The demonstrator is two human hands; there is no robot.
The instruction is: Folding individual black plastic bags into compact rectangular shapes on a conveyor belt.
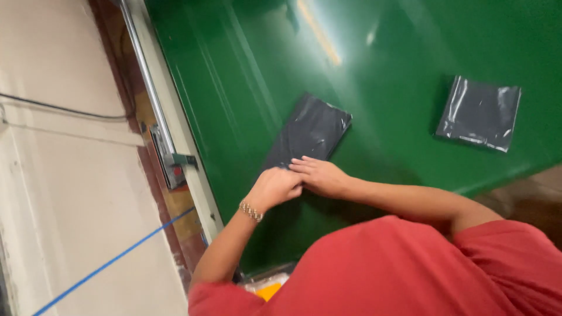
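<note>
Second grey plastic mailer bag [479, 114] lies flat on the green work surface [246, 70], near its right edge, well apart from anything else. Surface glossy, glare streak toward the far edge. Pale frame rail [175, 111] runs along the surface's left edge, metal tube [146, 76] just beside it, with a small metal bracket [175, 161]. Beyond that, pale floor [64, 193] crossed by a blue tape line [111, 263] and a dark cable [64, 108]. Orange item [268, 289] at the near edge, partly hidden.
</note>
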